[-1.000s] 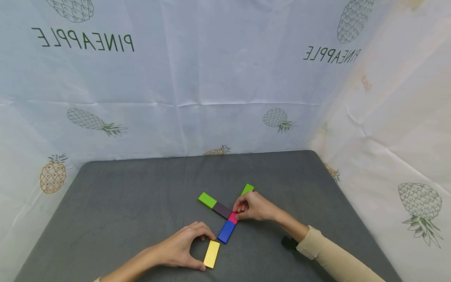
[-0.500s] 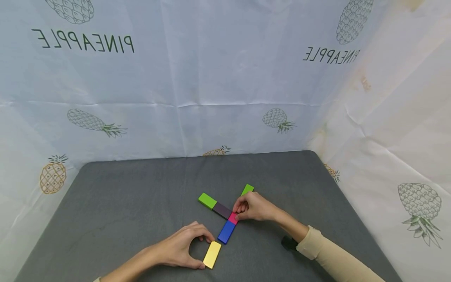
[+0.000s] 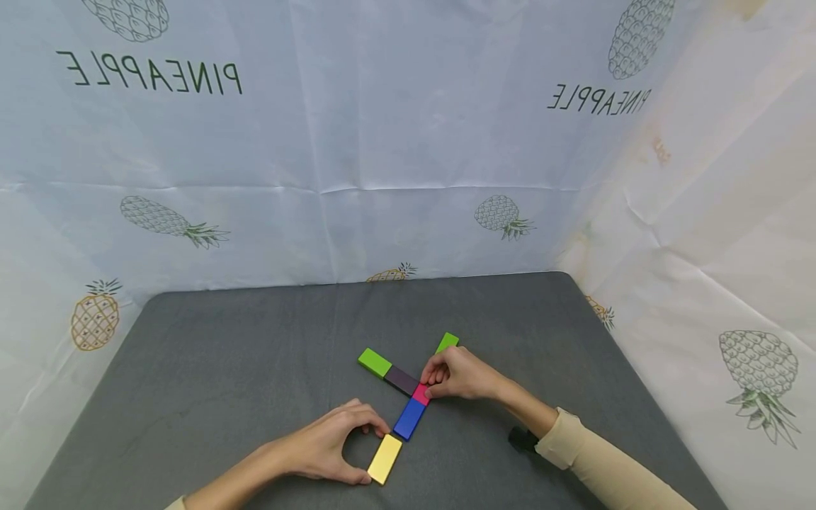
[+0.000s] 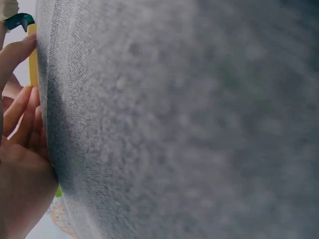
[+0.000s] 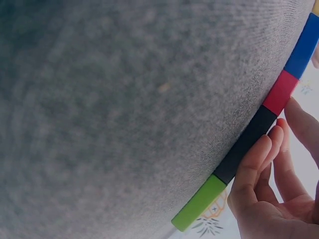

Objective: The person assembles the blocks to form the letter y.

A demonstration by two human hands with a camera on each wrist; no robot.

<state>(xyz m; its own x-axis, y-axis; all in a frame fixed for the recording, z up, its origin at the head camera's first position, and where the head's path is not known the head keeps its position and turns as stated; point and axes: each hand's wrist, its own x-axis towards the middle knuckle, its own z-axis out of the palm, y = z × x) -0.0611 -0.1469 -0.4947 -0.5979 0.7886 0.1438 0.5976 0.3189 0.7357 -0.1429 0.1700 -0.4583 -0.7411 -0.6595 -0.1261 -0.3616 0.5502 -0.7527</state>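
My left hand (image 3: 334,443) holds a flat yellow block (image 3: 385,460) by its two ends between thumb and index finger. The block lies on the grey cloth, its far end close to the near end of a blue block (image 3: 409,419); whether they touch I cannot tell. A small pink block (image 3: 421,394) adjoins the blue one, and my right hand (image 3: 464,374) pinches it with thumb and curled fingers. In the right wrist view blue, pink, black (image 5: 245,144) and green blocks (image 5: 199,203) form one straight row. The right hand hides the black block of this row from the head view.
Beside the pink block a second branch slants off to the far left, made of a dark block (image 3: 401,380) and a green block (image 3: 374,363). The dark grey table (image 3: 242,354) ends at pineapple-print curtains (image 3: 395,142). A black object (image 3: 523,439) sits under the right wrist.
The yellow block has shifted slightly to the right and turned a little under the left hand, closer in line with the blue block. My right hand has stayed in place.
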